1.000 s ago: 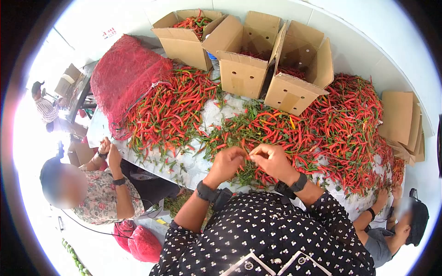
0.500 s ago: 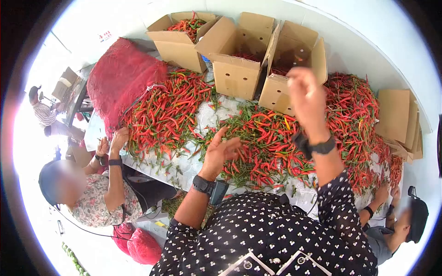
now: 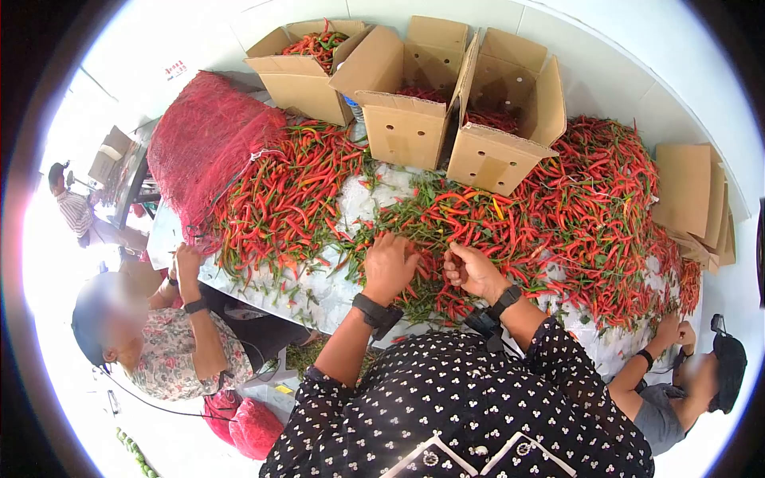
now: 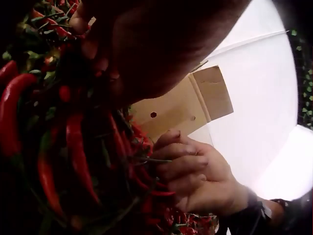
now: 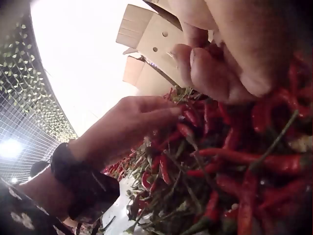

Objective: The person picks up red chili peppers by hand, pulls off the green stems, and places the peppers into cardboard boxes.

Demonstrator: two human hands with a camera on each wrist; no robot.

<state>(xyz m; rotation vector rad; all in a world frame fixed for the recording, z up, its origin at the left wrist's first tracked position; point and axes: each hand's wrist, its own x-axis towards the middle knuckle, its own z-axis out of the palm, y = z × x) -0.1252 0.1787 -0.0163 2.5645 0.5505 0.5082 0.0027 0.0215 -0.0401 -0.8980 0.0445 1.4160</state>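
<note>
In the head view my left hand [image 3: 388,268] rests on the heap of red chillies [image 3: 476,217], its fingers reaching down among stems and leaves. The right wrist view shows this left hand [image 5: 134,125] from the side, fingers extended into the chillies [image 5: 244,161]. My right hand [image 3: 478,273] hovers beside it over the near edge of the heap, fingers curled and thumb raised. A thin green stem [image 4: 152,160] overlaps the fingers of the right hand [image 4: 198,178] in the left wrist view; I cannot tell whether they hold it.
Behind the heap stand open cardboard boxes [image 3: 404,139] with chillies inside. A red mesh sack [image 3: 209,147] lies at the back left, flattened cardboard [image 3: 685,191] at the far right. One person [image 3: 187,342] works at the left, another [image 3: 661,398] at the right.
My hands were together over the heap a second ago. The right hand then rose toward the right box and has come back down beside the left, which has lowered onto the chillies.
</note>
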